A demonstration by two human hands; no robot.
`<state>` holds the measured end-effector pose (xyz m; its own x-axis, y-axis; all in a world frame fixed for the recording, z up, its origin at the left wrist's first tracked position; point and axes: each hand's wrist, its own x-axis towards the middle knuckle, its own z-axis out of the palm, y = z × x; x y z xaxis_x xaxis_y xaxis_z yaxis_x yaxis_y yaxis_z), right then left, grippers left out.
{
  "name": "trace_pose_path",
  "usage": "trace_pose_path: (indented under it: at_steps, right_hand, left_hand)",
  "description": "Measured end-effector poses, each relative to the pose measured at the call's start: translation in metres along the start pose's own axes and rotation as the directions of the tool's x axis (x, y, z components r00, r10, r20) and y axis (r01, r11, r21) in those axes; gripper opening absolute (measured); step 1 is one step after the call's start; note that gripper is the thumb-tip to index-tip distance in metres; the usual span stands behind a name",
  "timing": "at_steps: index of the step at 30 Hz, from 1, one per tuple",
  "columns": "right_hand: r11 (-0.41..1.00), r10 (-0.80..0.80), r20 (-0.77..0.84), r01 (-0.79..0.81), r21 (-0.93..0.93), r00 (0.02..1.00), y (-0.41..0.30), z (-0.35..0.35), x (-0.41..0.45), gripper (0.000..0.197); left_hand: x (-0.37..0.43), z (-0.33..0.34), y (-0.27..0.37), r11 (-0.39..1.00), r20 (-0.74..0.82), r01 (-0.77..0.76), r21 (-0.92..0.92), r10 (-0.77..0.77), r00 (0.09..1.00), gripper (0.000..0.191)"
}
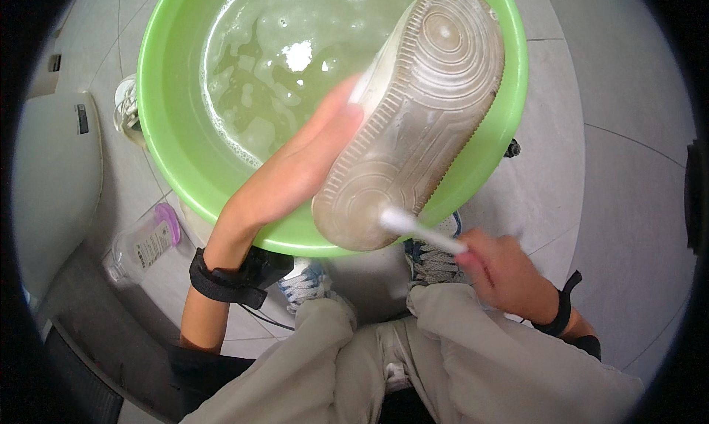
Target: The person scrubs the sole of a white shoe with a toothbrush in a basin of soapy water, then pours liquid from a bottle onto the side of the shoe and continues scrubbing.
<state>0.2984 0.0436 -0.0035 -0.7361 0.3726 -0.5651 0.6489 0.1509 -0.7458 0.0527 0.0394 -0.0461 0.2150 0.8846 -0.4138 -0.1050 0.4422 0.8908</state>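
My left hand (318,138) grips a white shoe (432,102) from its upper side, fingers partly hidden behind it. The shoe's ribbed rubber sole faces me, dirty beige with ring patterns at toe and heel. It is tilted over the right part of a green plastic basin (194,197) that holds cloudy, soapy water (260,91). In my right hand (501,271) is the handle of a small white brush (424,230), blurred by motion. The brush head lies over the heel end of the sole; its bristles cannot be made out.
Left of the basin, a clear plastic bottle (141,246) with a purple base lies on the tiled floor (554,191). Another white shoe (126,102) rests by the basin's left side. A white rounded fixture (58,186) stands at far left. My own shoes (304,283) are below the basin's near rim.
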Motion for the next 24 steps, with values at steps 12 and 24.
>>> trace_pose_path:
  at_steps: [12,24]
  right_hand:
    - [0.994,0.002,-0.094,0.009,0.109,0.996,-0.0081,-0.0012,0.0,0.011]
    - [0.984,0.103,-0.333,-0.048,0.17,0.937,-0.0036,-0.0038,0.0051,0.012]
  left_hand:
    - [-0.0006,-0.0016,0.0002,1.0,-0.001,-0.004,0.021,0.004,1.0,0.053]
    - [0.0004,-0.0018,-0.0014,1.0,-0.001,-0.006,-0.01,0.006,1.0,0.053]
